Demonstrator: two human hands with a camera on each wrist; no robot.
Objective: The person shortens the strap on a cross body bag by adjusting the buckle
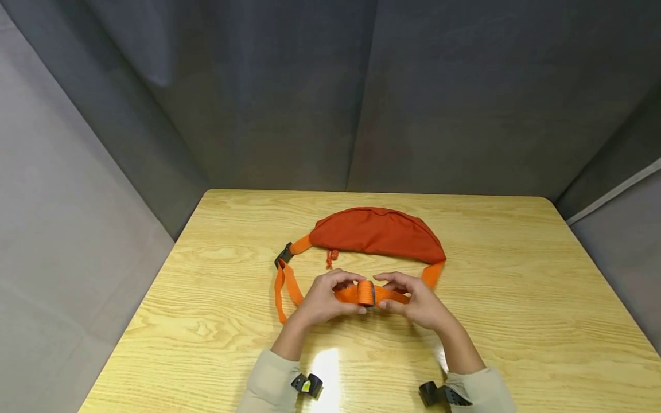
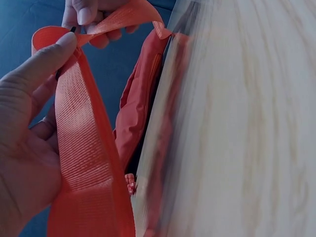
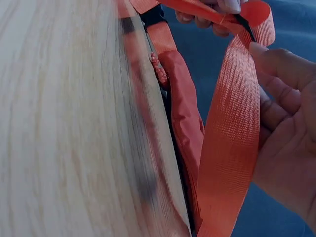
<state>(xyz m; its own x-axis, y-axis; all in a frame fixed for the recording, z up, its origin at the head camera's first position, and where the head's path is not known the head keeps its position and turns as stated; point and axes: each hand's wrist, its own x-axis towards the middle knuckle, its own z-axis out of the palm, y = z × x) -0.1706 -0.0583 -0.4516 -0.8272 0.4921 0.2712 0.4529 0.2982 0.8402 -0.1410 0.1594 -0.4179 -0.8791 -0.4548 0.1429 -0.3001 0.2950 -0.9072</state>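
An orange webbing strap (image 1: 392, 295) is held up in front of a red waist bag (image 1: 377, 232). It folds into a small loop (image 1: 365, 292) through a dark slider buckle (image 1: 373, 293). My left hand (image 1: 322, 298) pinches the strap at the loop, thumb below and fingers above. On the other side, my right hand (image 1: 415, 303) has thumb and fingers on the strap beside the slider. The right wrist view puts the right thumb (image 3: 266, 57) against the slider's dark edge. Behind the webbing, some fingertips are hidden.
The bag lies on a wooden table (image 1: 516, 275). A black side-release buckle (image 1: 284, 255) joins its strap at the left, with a strap tail (image 1: 279, 295) hanging from it. A red cord pull (image 1: 330, 258) lies below the bag. Grey curtains (image 1: 289, 103) stand behind the table.
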